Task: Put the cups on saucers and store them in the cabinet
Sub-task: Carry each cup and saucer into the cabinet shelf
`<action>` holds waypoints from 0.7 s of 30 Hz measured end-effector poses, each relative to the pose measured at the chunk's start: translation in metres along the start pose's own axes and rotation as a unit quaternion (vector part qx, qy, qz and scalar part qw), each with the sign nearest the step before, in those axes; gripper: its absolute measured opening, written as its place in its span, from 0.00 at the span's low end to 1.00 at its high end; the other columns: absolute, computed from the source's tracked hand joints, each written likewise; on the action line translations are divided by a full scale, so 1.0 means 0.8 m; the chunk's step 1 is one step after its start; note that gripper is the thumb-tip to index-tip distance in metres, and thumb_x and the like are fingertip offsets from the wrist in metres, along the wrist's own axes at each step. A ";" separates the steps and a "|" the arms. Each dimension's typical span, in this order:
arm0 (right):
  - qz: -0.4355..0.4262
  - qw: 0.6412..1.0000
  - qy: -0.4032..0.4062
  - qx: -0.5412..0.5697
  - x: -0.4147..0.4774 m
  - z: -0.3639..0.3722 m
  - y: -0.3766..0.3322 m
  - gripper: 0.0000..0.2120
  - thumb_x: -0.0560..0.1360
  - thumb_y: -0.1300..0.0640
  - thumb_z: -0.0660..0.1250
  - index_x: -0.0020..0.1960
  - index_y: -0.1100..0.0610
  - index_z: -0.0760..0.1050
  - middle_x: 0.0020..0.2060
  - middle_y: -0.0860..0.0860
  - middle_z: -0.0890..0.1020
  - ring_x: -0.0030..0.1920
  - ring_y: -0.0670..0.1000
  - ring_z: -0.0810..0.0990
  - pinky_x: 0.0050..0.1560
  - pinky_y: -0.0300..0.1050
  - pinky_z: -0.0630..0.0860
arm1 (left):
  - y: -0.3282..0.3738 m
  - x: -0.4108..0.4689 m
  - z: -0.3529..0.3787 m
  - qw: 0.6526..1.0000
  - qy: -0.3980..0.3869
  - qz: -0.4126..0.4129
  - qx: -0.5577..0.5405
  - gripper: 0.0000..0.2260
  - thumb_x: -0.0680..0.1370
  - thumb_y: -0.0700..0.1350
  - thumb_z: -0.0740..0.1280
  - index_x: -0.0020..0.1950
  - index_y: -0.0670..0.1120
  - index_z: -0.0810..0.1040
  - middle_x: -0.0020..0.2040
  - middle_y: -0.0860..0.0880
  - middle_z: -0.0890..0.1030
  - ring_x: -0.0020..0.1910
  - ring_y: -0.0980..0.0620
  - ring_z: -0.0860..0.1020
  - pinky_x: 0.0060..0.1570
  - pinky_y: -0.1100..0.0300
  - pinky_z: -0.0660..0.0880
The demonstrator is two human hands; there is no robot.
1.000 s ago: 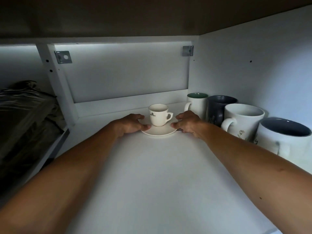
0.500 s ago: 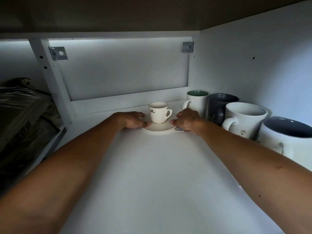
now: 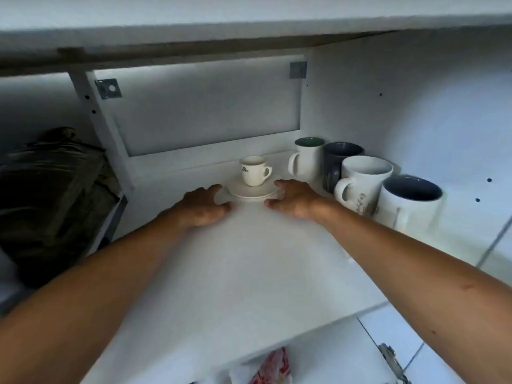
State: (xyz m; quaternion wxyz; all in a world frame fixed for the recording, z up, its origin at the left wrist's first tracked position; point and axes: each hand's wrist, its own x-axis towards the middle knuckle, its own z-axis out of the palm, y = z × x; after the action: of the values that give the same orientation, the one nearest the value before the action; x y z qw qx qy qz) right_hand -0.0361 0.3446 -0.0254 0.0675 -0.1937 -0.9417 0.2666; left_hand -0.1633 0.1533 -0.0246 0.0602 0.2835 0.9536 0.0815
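A small white cup [image 3: 253, 171] with a dark logo stands upright on a white saucer [image 3: 250, 191] near the back of the white cabinet shelf [image 3: 243, 267]. My left hand [image 3: 203, 207] rests on the shelf just left of the saucer, fingers spread, holding nothing. My right hand [image 3: 295, 199] lies to the saucer's right, fingers apart; its fingertips are at the rim's edge, and I cannot tell whether they touch it.
Several mugs line the right wall: a white one with green inside [image 3: 307, 159], a dark one [image 3: 340, 162], a white one [image 3: 360, 181] and a large white one with blue inside [image 3: 407, 203]. Dark bundled material [image 3: 55, 195] fills the left compartment. A red-and-white packet [image 3: 273, 367] lies below the shelf.
Both hands have let go of the saucer and drawn back slightly, fingers now spread. The view has pulled back, showing the shelf's front edge.
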 end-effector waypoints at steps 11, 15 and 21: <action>0.053 0.989 -0.134 -0.031 -0.171 -0.054 -0.062 0.39 0.79 0.41 0.63 0.81 0.50 0.47 0.80 0.56 0.48 0.80 0.56 0.43 0.76 0.53 0.53 | 0.028 -0.168 -0.016 0.998 -0.048 -0.009 0.027 0.35 0.76 0.71 0.50 0.79 0.60 0.44 0.81 0.50 0.43 0.79 0.43 0.40 0.75 0.41 0.46; 0.079 0.981 -0.168 -0.049 -0.254 -0.101 -0.097 0.40 0.78 0.40 0.63 0.81 0.47 0.44 0.81 0.54 0.45 0.79 0.57 0.38 0.77 0.56 0.49 | 0.033 -0.258 -0.058 0.996 -0.085 0.008 0.017 0.35 0.76 0.71 0.49 0.79 0.60 0.42 0.81 0.49 0.40 0.79 0.44 0.36 0.75 0.41 0.43; 0.097 0.969 -0.200 -0.111 -0.360 -0.166 -0.139 0.41 0.77 0.36 0.61 0.81 0.46 0.42 0.81 0.54 0.43 0.79 0.59 0.37 0.77 0.56 0.46 | 0.045 -0.370 -0.129 0.993 -0.108 0.036 0.028 0.36 0.76 0.71 0.49 0.79 0.60 0.41 0.81 0.49 0.39 0.78 0.43 0.35 0.76 0.41 0.42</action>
State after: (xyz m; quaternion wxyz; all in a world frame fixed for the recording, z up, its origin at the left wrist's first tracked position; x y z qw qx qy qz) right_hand 0.2219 0.2056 0.1390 -0.1701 -0.2335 -0.9364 0.1991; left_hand 0.0854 0.0076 0.1034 0.1518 0.3261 0.9327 0.0257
